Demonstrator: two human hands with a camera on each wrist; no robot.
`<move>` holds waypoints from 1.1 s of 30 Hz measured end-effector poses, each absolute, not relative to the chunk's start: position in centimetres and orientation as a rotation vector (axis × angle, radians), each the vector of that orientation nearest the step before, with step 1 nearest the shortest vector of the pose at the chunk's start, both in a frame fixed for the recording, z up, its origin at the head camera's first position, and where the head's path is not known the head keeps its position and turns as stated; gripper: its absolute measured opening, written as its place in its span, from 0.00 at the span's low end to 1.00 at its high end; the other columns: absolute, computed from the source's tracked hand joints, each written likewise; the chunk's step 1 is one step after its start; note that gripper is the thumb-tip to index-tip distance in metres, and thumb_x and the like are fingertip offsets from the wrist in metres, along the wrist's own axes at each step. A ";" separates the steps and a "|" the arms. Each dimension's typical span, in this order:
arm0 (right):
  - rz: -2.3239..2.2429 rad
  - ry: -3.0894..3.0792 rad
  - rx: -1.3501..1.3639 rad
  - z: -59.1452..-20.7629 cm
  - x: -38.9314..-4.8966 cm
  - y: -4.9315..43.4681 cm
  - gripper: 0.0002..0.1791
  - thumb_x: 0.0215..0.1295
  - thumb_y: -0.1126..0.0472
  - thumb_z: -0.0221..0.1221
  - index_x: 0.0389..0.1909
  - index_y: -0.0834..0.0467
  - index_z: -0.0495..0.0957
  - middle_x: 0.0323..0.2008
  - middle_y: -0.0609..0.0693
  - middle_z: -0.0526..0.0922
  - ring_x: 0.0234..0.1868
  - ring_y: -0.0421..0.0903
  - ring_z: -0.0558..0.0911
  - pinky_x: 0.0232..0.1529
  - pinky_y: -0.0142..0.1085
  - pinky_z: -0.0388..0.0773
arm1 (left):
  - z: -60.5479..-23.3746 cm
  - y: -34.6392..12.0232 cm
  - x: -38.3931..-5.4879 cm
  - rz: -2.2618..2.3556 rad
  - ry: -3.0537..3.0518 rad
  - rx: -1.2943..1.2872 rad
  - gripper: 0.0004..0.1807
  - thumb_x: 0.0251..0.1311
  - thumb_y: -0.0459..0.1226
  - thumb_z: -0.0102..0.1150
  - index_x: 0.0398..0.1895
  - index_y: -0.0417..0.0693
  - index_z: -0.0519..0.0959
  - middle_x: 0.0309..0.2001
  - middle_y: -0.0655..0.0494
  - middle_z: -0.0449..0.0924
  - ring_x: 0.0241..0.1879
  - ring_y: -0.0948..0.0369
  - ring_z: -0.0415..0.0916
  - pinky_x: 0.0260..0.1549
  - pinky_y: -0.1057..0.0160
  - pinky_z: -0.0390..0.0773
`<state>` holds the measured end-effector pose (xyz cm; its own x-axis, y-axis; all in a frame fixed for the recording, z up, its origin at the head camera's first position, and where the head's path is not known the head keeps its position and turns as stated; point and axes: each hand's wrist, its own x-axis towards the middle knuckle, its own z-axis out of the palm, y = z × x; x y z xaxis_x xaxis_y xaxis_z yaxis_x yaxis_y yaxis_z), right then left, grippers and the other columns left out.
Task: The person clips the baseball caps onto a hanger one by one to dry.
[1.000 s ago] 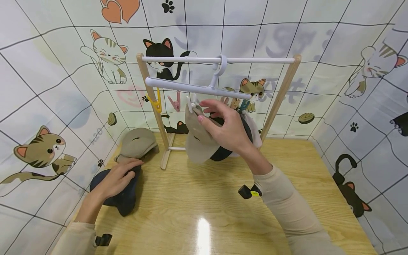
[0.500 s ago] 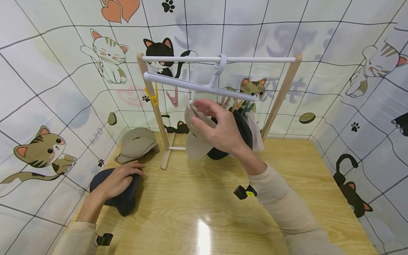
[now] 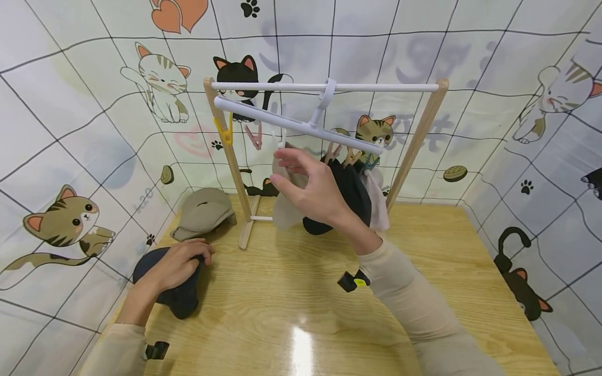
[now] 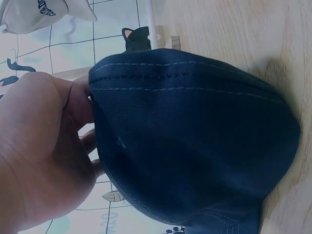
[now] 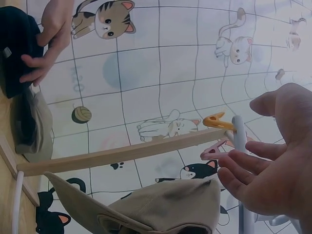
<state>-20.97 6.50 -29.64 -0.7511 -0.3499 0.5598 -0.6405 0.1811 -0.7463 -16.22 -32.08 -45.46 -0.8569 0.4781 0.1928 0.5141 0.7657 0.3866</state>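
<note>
The navy cap [image 4: 195,131] sits on the wood-grain table [image 3: 263,292] at the person's left, and I'd expect it to be light, soft in the crown and hard to damage, with enough grip in the cloth that it won't slip; the stitched edge looks the best place to pinch it. It is deep blue, twill-like, with pale running stitches along a seam and a small light fleck on the panel. The left hand [image 3: 176,263] rests across its top, fingers loosely bent, with no firm grasp that I can make out. A khaki cap [image 3: 205,209] lies just beyond it. On the rack, a second beige cap [image 5: 161,204] hangs with a white clip [image 3: 281,143] at its top; it looks equally light, its brim probably stiffer than its crown. Beside it the right hand [image 3: 312,190] is raised, thumb and fingers apart with nothing between them; whether a fingertip brushes the cloth I can't tell. Farther along the lilac-white hanger [image 3: 282,121], tilted down to the right, hang a black cap [image 3: 350,196] and a pale pinkish cloth item [image 3: 378,209], while a yellow clip [image 3: 227,137] and a pink clip [image 3: 254,138] dangle unused on the left.
</note>
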 end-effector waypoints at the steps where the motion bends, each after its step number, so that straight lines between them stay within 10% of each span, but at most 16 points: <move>1: 1.599 -2.201 0.946 -29.7 -21.1 6.4 0.29 0.78 0.56 0.67 0.76 0.62 0.79 0.72 0.56 0.85 0.71 0.55 0.86 0.77 0.46 0.81 | -45.4 -32.1 -16.2 -0.658 -2.873 -0.816 0.29 0.70 0.18 0.46 0.34 0.62 0.87 0.59 0.48 0.92 0.63 0.41 0.87 0.53 0.45 0.83; 5: 1.622 -2.219 0.933 -29.8 -21.3 6.2 0.30 0.78 0.57 0.67 0.76 0.62 0.78 0.72 0.56 0.85 0.72 0.55 0.85 0.78 0.47 0.80 | -45.4 -32.2 -16.3 -0.640 -2.884 -0.828 0.28 0.73 0.20 0.47 0.31 0.61 0.88 0.60 0.48 0.91 0.65 0.40 0.86 0.61 0.34 0.82; 20: 1.639 -2.245 0.935 -30.1 -21.9 5.3 0.28 0.79 0.56 0.67 0.75 0.60 0.79 0.71 0.56 0.85 0.71 0.54 0.85 0.76 0.47 0.81 | -44.3 -32.3 -17.1 -0.620 -2.980 -0.783 0.17 0.61 0.21 0.53 0.31 0.57 0.76 0.33 0.64 0.72 0.31 0.67 0.62 0.37 0.61 0.63; 33: 1.633 -2.274 0.926 -30.2 -22.2 4.4 0.30 0.80 0.56 0.66 0.78 0.61 0.76 0.76 0.56 0.82 0.77 0.53 0.82 0.80 0.45 0.78 | -42.8 -32.5 -17.4 -0.703 -2.945 -0.891 0.22 0.67 0.18 0.60 0.46 0.55 0.87 0.46 0.58 0.87 0.46 0.59 0.82 0.47 0.52 0.83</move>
